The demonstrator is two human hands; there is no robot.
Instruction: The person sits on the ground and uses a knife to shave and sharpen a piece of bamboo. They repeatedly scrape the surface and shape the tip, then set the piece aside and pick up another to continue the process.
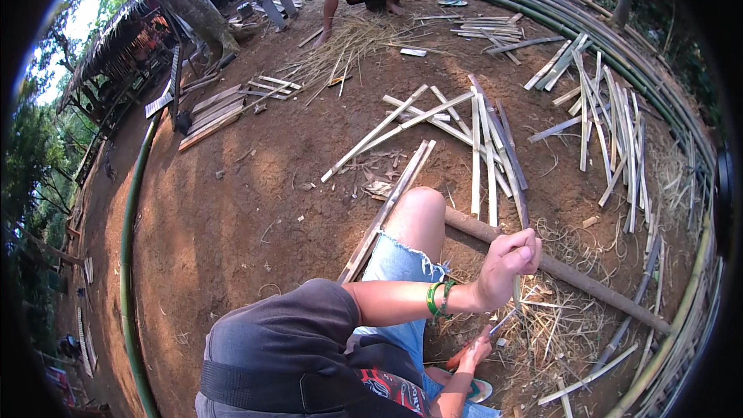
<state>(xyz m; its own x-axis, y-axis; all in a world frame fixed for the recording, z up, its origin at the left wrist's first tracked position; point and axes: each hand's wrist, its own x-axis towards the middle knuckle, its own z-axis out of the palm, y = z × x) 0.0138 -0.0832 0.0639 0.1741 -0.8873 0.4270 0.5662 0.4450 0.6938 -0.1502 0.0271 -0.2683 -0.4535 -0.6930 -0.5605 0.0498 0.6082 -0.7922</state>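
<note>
Left hand (507,259) grips one bamboo strip (516,209); right hand (474,352) grips one knife (495,327) just below; one pole (557,271) behind.

Dirt ground (232,209) (reddish) bears bamboo strips (484,139), perhaps shavings (557,325).

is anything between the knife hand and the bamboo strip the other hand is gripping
Nothing visible does. The left hand grips the thin bamboo strip upright, and the right hand holds a knife whose blade reaches the strip just below the left hand. Only loose shavings lie on the ground behind.
</note>
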